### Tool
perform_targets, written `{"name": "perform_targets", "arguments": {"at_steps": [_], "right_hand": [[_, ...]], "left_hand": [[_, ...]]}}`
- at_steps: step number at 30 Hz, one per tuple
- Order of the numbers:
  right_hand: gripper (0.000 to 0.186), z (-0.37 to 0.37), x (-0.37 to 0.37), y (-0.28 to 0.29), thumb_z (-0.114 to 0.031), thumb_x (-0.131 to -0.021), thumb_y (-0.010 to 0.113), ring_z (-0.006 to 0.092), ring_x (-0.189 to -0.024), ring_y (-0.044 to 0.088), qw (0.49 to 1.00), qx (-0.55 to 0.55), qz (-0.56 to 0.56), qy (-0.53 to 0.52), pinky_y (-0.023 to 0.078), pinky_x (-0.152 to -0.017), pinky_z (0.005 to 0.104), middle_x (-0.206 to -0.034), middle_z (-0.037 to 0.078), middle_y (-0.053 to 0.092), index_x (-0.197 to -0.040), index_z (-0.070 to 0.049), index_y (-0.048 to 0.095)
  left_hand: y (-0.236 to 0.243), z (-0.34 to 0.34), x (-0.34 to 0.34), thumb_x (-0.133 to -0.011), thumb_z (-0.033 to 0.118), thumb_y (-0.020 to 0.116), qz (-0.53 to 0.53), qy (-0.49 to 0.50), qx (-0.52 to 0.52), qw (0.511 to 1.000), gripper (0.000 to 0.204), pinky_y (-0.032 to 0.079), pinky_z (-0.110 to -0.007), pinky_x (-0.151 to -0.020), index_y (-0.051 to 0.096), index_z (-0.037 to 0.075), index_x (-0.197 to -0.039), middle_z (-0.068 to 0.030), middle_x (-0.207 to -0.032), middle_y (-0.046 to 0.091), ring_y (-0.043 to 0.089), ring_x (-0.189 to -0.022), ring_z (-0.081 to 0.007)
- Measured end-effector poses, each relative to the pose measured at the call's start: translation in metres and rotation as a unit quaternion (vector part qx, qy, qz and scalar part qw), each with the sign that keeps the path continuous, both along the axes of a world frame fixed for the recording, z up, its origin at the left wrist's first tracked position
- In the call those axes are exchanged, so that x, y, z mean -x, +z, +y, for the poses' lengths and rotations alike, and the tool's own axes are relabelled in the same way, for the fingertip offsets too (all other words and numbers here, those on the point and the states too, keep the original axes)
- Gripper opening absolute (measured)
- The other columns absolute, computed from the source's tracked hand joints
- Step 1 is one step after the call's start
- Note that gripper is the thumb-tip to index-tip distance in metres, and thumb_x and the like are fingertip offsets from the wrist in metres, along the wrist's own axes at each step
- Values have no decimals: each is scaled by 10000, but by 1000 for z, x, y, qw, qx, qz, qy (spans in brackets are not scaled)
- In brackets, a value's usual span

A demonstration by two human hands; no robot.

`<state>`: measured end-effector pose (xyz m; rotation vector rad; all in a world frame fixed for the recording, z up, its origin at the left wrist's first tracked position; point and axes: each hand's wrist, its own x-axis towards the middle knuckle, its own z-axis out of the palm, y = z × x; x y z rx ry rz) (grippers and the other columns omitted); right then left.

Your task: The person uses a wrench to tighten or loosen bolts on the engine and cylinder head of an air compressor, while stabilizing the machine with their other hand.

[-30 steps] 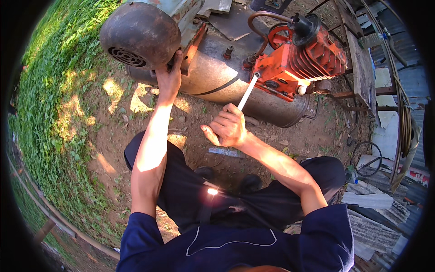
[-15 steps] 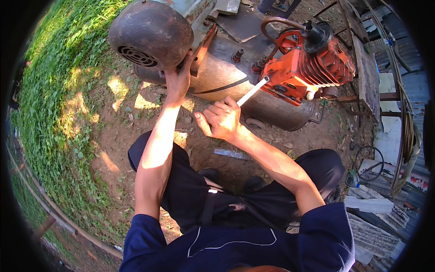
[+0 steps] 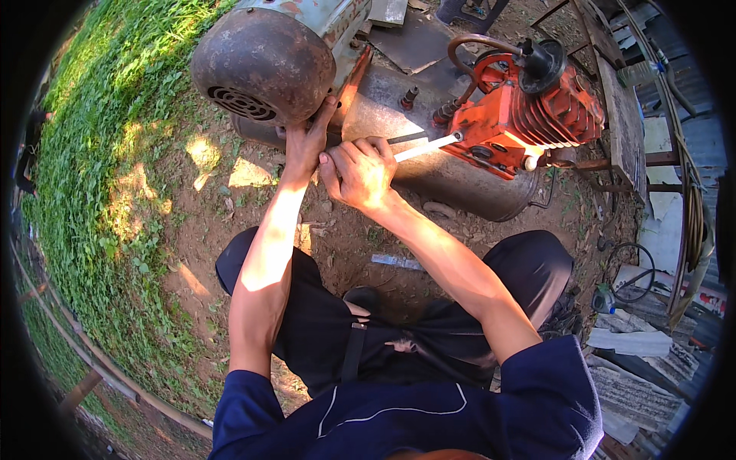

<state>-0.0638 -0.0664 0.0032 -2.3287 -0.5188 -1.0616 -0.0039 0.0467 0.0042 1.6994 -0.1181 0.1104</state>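
My left hand (image 3: 305, 142) grips the lower edge of a rusty, dark motor cover (image 3: 262, 61) with round vent slots, beside a metal mounting plate (image 3: 354, 73). My right hand (image 3: 356, 172) is closed on the handle of a long pale wrench (image 3: 422, 149), just right of my left wrist. The wrench's far end meets a bolt on the side of the red compressor pump (image 3: 521, 115), which has fins, a bent pipe (image 3: 479, 40) and a black round fitting (image 3: 540, 65). Motor and pump sit on a horizontal steel tank (image 3: 468, 188), and some fingertips are hidden.
Grass (image 3: 100, 199) lies left of the dirt, with a pipe (image 3: 123, 383) along the lower left. On the right are a rusty frame with a board (image 3: 622, 130), hanging hose coils (image 3: 694, 230), corrugated scraps (image 3: 636, 391) and a plastic bottle (image 3: 603, 299). My bent knees (image 3: 537, 261) are below the tank.
My right hand has moved up and left toward my left hand, swinging the wrench handle with it. My left hand keeps its hold on the motor as the view shifts slightly.
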Motion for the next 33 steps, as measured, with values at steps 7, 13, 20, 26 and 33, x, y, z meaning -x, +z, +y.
{"name": "perform_targets", "arguments": {"at_steps": [7, 13, 20, 26, 33], "right_hand": [[171, 7, -20, -6, -189, -798, 595, 222, -548, 521, 999, 6, -1, -42, 368, -606, 356, -610, 37, 526, -653, -114, 548], [127, 12, -41, -11, -191, -789, 594, 226, -590, 538, 996, 2, -3, -85, 353, -585, 352, -641, 44, 543, -707, -101, 563], [153, 12, -49, -10, -262, -774, 636, 214, -682, 574, 992, 32, 36, -113, 396, -602, 355, -706, 34, 573, -754, -117, 590], [310, 2, -42, -1, -390, -856, 627, 265, -776, 645, 986, 3, 143, -83, 474, -709, 380, -753, 73, 614, -865, -82, 593], [534, -41, -6, -14, -572, -864, 620, 258, -583, 665, 952, 116, 256, -122, 501, -536, 387, -614, 114, 646, -685, -70, 652]], "left_hand": [[3, 6, 3, -928, 300, 664, 42, -25, 73, 996, 400, 406, -338, -949, 642, -22, -1164, -143, -1185, 644, 565, -1082, -208], [-1, 14, 0, -921, 308, 673, 101, -57, 92, 989, 427, 405, -330, -946, 632, -42, -1163, -153, -1175, 645, 552, -1078, -201], [-4, 15, -3, -920, 395, 666, 29, -43, 53, 997, 537, 385, -343, -988, 584, -28, -1241, -162, -1250, 607, 531, -1129, -225], [-4, 13, -7, -920, 430, 659, 21, -45, 50, 997, 561, 375, -347, -1006, 587, -23, -1244, -170, -1265, 601, 521, -1163, -240], [-16, 15, -14, -931, 405, 653, -12, -46, 15, 999, 540, 374, -376, -1019, 572, -17, -1258, -191, -1290, 580, 532, -1172, -283]]}}
